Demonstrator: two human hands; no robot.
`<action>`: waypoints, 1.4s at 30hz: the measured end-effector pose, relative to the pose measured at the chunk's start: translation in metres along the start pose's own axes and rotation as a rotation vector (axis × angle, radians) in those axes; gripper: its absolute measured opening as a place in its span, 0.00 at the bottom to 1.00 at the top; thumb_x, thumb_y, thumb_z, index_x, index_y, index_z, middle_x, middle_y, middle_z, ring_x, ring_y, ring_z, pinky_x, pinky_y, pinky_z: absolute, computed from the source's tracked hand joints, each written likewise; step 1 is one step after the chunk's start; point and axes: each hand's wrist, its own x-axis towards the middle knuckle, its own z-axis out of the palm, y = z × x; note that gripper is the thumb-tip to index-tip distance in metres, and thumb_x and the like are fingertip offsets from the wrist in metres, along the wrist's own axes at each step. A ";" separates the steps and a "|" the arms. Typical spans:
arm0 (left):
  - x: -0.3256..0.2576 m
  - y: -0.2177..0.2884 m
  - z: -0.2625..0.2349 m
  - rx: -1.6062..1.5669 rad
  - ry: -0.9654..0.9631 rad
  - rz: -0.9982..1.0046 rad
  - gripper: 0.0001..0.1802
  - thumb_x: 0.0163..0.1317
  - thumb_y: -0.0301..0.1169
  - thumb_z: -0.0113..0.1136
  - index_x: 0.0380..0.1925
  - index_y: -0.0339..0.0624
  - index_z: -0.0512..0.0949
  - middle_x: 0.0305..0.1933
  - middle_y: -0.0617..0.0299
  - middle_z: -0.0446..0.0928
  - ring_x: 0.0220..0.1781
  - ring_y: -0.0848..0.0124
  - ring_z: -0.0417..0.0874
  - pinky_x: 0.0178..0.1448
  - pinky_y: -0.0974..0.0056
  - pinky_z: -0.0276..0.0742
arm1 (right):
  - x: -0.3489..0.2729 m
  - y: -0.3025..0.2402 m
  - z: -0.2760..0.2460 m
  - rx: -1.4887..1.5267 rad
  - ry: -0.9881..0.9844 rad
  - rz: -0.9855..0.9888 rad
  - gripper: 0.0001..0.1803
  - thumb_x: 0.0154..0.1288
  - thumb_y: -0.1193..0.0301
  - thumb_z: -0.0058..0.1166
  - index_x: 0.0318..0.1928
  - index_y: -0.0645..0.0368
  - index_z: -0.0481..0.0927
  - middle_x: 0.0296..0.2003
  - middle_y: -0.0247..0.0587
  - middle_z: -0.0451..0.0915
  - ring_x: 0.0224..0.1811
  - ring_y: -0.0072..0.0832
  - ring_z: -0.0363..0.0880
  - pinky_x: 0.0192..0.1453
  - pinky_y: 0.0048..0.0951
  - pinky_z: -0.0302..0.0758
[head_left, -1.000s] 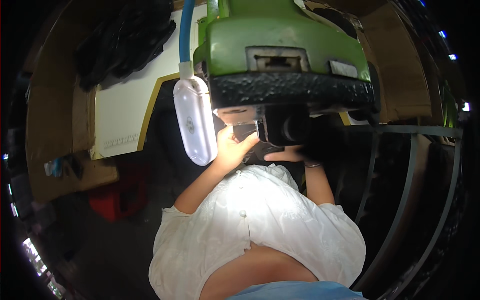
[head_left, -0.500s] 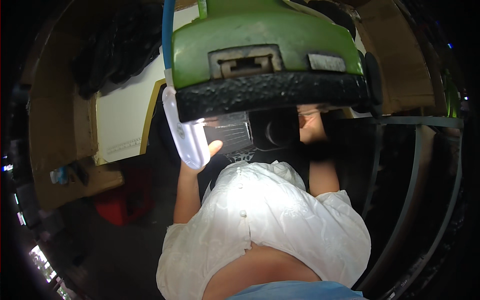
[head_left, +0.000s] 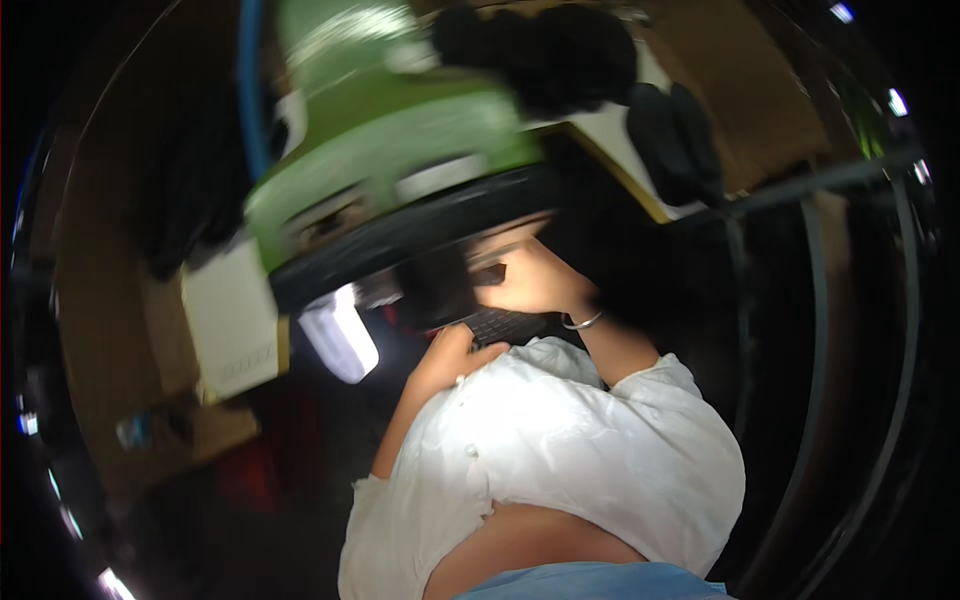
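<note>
A green sewing-type machine (head_left: 400,135), smeared by motion, fills the upper middle, with a black lower edge and a lit white lamp (head_left: 341,335) under its left side. Below it, close to my white shirt, my left hand (head_left: 445,358) has its thumb and fingers closed at the edge of a dark grid-patterned piece (head_left: 510,326). My right hand (head_left: 535,280), a bangle at its wrist, reaches under the machine's right end. Its fingers curl round something dark that I cannot make out. The machine head hides part of what lies between my hands.
Black rounded pieces (head_left: 545,55) lie heaped behind the machine, with more (head_left: 672,140) at the right. A white board (head_left: 235,340) with a yellow edge is at the left. Cardboard (head_left: 120,330) walls the left side. Grey metal bars (head_left: 820,290) stand at the right.
The view has swung, so the machine sits further left and tilted. My left hand has come away from beside the lamp to the dark patterned piece; my right hand shows more fully.
</note>
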 end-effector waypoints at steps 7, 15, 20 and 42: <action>0.017 -0.009 0.014 -0.020 0.058 -0.029 0.22 0.52 0.32 0.65 0.46 0.33 0.75 0.37 0.52 0.80 0.37 0.68 0.81 0.42 0.67 0.76 | -0.074 0.032 -0.110 -0.103 1.098 -0.034 0.15 0.52 0.75 0.62 0.42 0.62 0.79 0.39 0.45 0.81 0.43 0.31 0.81 0.46 0.26 0.74; 0.035 -0.007 0.032 -0.035 0.016 -0.016 0.19 0.53 0.30 0.65 0.44 0.34 0.76 0.37 0.56 0.80 0.37 0.72 0.80 0.41 0.69 0.75 | -0.098 0.124 -0.148 -0.742 1.019 0.174 0.16 0.59 0.63 0.56 0.46 0.57 0.79 0.50 0.43 0.77 0.59 0.37 0.69 0.63 0.44 0.60; 0.035 -0.010 -0.015 -0.034 0.417 0.044 0.14 0.54 0.29 0.63 0.40 0.34 0.78 0.37 0.54 0.79 0.39 0.69 0.80 0.46 0.67 0.74 | -0.096 0.117 -0.134 -0.854 0.988 0.073 0.16 0.56 0.65 0.59 0.45 0.57 0.79 0.51 0.43 0.75 0.60 0.41 0.67 0.64 0.47 0.56; -0.029 -0.035 -0.199 0.947 1.337 0.196 0.14 0.51 0.31 0.61 0.40 0.46 0.76 0.38 0.61 0.78 0.42 0.61 0.78 0.60 0.50 0.62 | -0.053 0.099 -0.042 -0.554 0.753 -0.108 0.06 0.52 0.79 0.57 0.33 0.65 0.79 0.37 0.47 0.78 0.43 0.43 0.76 0.48 0.37 0.72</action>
